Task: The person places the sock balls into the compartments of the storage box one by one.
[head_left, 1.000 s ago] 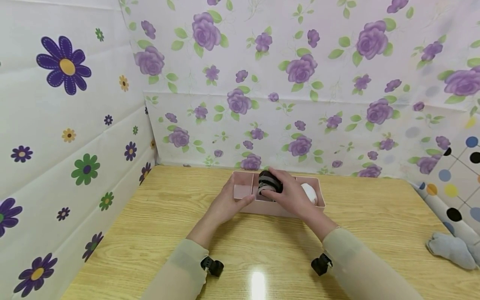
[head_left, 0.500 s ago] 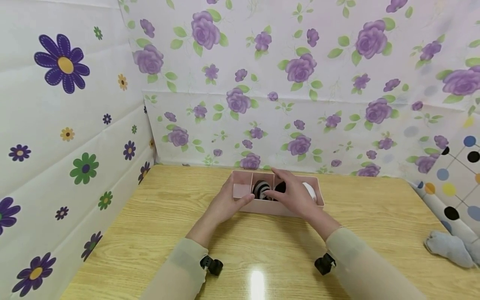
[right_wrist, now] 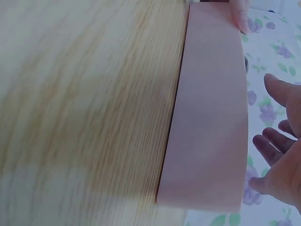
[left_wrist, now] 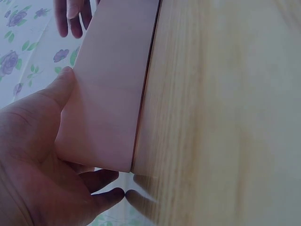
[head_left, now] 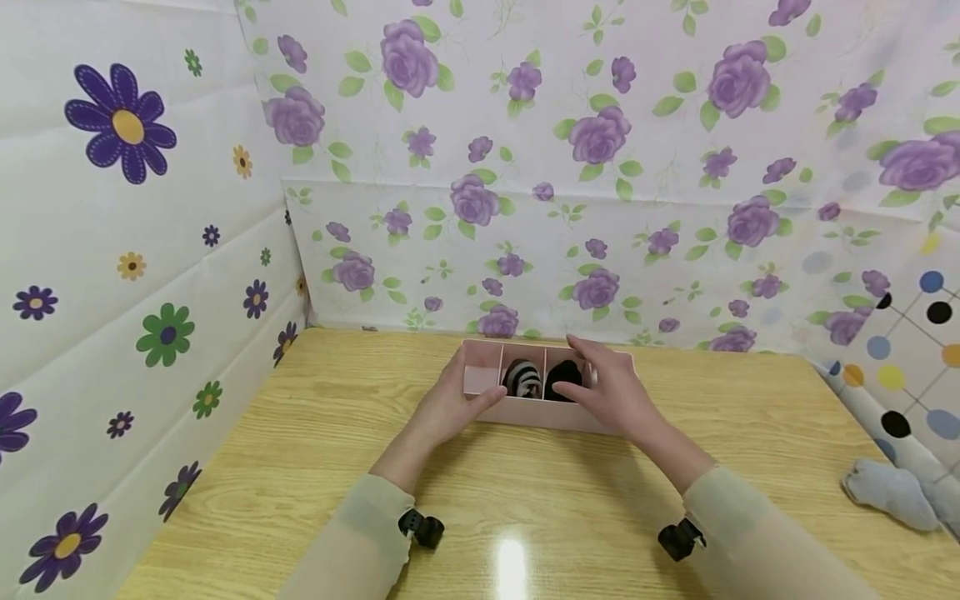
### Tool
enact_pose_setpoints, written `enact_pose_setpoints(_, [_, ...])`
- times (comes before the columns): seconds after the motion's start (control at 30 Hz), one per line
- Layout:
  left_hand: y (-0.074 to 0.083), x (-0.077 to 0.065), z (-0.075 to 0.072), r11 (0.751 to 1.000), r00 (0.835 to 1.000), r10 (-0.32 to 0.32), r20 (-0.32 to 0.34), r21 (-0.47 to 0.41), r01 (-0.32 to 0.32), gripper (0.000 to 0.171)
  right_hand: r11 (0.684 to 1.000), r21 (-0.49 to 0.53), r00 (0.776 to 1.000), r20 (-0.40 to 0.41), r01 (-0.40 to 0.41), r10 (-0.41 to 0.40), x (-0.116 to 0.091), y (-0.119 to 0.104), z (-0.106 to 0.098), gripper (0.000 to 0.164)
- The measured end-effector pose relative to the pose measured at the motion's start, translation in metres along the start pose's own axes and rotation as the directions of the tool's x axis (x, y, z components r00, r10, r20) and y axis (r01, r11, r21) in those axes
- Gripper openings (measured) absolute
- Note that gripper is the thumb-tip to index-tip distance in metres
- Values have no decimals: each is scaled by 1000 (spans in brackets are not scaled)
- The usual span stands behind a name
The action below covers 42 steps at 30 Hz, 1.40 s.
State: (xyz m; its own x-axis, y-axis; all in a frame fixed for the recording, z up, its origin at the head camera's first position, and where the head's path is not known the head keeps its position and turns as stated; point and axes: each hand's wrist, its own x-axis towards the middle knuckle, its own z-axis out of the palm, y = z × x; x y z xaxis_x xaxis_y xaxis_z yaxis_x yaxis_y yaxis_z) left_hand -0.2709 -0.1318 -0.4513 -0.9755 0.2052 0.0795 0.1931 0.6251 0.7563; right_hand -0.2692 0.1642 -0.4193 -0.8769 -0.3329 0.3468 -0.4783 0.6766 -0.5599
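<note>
A pink divided storage box [head_left: 555, 414] sits on the wooden table. My left hand [head_left: 448, 402] grips its left end, thumb on the front rim and fingers round the end wall, as the left wrist view shows. A rolled grey-and-black striped sock [head_left: 522, 379] lies in the second compartment from the left. In the compartment to its right is a black rolled bundle [head_left: 562, 379], apparently a sock. My right hand [head_left: 611, 389] hovers over the box's right part, thumb and fingers spread and holding nothing. It covers most of the right end of the box.
A grey sock-like bundle [head_left: 891, 493] lies at the table's right side. Flowered sheets [head_left: 420, 250] hang behind and to the left of the table [head_left: 337, 400]. A dotted cloth [head_left: 900, 375] is at the right. Small black cameras sit at both wrists.
My right hand has let go of the striped sock, now down in the second compartment, and moved right across the box. The left hand stays at the left end.
</note>
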Motion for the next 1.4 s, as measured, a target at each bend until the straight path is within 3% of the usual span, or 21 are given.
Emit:
enact_pose_setpoints(0.4, [0, 2, 1, 1000, 1000, 6, -3, 12, -6, 115, 1000, -21, 1000, -2, -3, 3, -34, 14, -38, 82])
enact_pose_setpoints(0.8, [1, 1, 0, 1000, 1000, 9, -7, 5, -9, 114, 991, -121, 998, -26, -55, 52, -77, 35, -76, 83])
enact_pose_setpoints(1.4, [1, 1, 0, 1000, 1000, 24, -7, 2, -24, 114, 982, -163, 994, -62, -99, 90, -109, 62, -106, 86])
